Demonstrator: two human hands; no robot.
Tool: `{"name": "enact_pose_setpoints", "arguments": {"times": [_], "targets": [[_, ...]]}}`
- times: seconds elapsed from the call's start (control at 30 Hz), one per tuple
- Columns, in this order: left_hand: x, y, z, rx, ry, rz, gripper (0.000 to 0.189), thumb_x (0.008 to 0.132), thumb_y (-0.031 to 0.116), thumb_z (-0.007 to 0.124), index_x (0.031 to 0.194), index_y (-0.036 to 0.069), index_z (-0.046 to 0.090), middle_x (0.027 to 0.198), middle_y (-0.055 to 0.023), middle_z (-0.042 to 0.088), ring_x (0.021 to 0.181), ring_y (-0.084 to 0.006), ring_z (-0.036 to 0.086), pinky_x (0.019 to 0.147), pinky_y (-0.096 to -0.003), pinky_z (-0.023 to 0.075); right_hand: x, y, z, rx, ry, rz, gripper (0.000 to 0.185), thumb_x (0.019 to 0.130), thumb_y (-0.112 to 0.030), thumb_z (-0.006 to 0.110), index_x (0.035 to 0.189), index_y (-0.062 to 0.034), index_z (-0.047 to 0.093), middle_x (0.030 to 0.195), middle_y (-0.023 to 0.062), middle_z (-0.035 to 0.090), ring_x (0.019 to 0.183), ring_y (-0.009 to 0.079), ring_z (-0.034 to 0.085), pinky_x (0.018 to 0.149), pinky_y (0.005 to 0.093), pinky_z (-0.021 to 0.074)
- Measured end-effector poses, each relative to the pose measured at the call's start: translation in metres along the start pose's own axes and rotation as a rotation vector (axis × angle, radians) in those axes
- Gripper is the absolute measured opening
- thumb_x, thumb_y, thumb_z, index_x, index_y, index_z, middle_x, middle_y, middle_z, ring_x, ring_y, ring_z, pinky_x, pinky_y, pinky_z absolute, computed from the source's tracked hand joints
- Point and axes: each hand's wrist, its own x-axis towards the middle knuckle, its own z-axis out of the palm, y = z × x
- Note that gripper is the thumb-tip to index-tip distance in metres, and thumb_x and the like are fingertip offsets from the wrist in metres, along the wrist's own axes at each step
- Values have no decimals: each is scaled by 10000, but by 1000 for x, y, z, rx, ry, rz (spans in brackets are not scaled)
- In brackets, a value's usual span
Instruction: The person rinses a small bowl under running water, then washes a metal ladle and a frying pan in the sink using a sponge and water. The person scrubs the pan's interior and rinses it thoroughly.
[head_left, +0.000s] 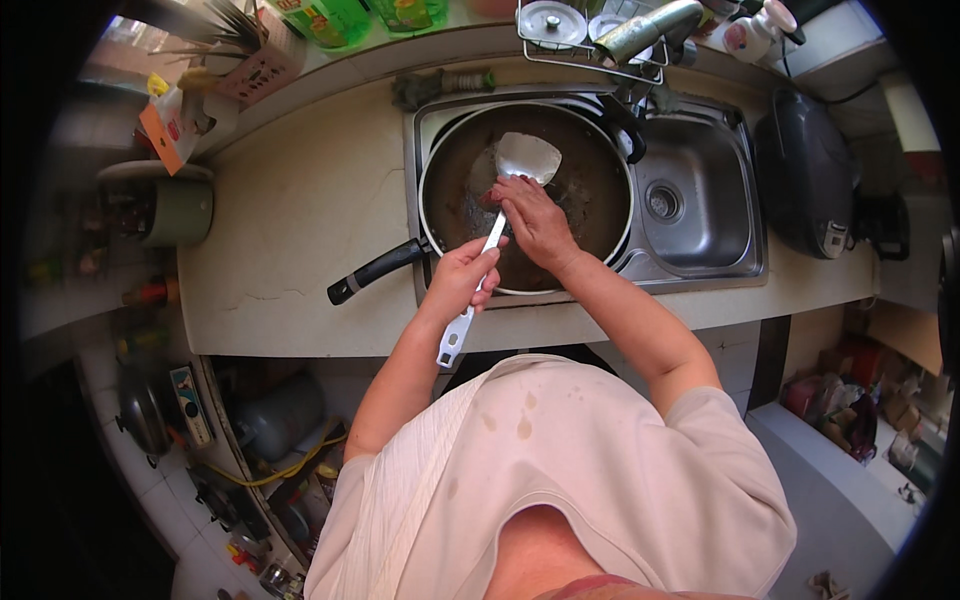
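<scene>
A large wok (592, 195) with a black handle sits over the left bowl of a stainless steel double sink. My left hand (465, 277) grips the white handle of a metal wok spatula (527, 157), whose blade lies over the wok. My right hand (536, 217) rests near the neck of the spatula, fingers at the base of the blade, with a bit of something reddish under the fingertips. Whether those fingers hold that reddish thing cannot be told. The wok's inside is brown and looks wet.
The sink's right bowl (694, 195) has a drain. Above stands a metal faucet (649, 34) beside a wire rack (592, 64) with lids. A dark appliance (806, 176) is at the right, a green pot (180, 214) at the left. The wok's handle (375, 270) juts over the counter.
</scene>
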Motion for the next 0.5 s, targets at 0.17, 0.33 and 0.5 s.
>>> {"name": "enact_pose_setpoints", "arguments": {"times": [0.17,0.33,0.5], "targets": [[5,1,1,32,75,-50,345,943,136,560,1282,73,563,601,30,482,389,-31,370,357,-200,328,-18,-19,4,297,-43,-78,251,948,-96,533,1177,-45,623,1260,159,606,1265,346,507,1111,439,348],[3,-6,2,21,24,-50,364,890,80,589,1253,54,575,607,15,510,387,-42,393,354,-215,341,-8,7,-5,34,-80,106,219,973,-132,486,1115,-70,641,1263,138,609,1268,317,508,1120,493,307],[18,-9,-2,97,79,-65,337,901,99,583,1235,52,586,621,26,506,393,-32,382,359,-201,331,-35,-15,9,371,-149,132,241,976,-150,497,1144,-61,645,1261,137,615,1301,350,472,1145,472,272]]}}
